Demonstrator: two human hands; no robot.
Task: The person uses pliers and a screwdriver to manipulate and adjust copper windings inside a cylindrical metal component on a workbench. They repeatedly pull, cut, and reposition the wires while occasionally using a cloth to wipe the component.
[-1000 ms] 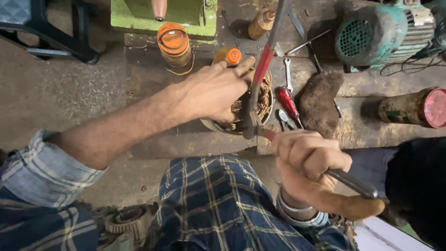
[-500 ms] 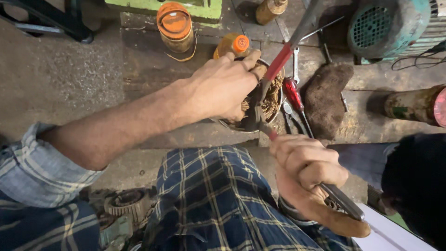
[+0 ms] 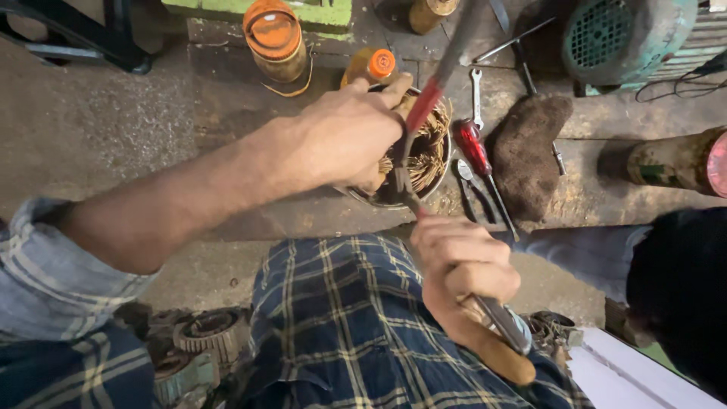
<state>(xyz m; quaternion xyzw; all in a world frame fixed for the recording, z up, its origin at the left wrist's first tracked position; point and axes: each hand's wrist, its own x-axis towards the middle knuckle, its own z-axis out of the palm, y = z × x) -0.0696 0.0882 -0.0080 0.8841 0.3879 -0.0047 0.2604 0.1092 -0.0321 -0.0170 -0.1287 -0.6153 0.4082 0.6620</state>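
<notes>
Stator (image 3: 413,155), copper-wound, sits at twelve o'clock; left hand (image 3: 348,136) clamps it, right hand (image 3: 462,273) grips long-handled cutters (image 3: 409,163). A slip could nick fingers.

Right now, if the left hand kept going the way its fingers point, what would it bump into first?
Probably the red-handled cutters: the left hand grips the metal bowl of copper wire, fingertips almost at that handle. Depth is unclear.

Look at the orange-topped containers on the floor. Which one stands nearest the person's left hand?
The small bottle with the orange cap, just beyond the left hand. The larger orange-lidded jar stands farther off to the left.
</notes>
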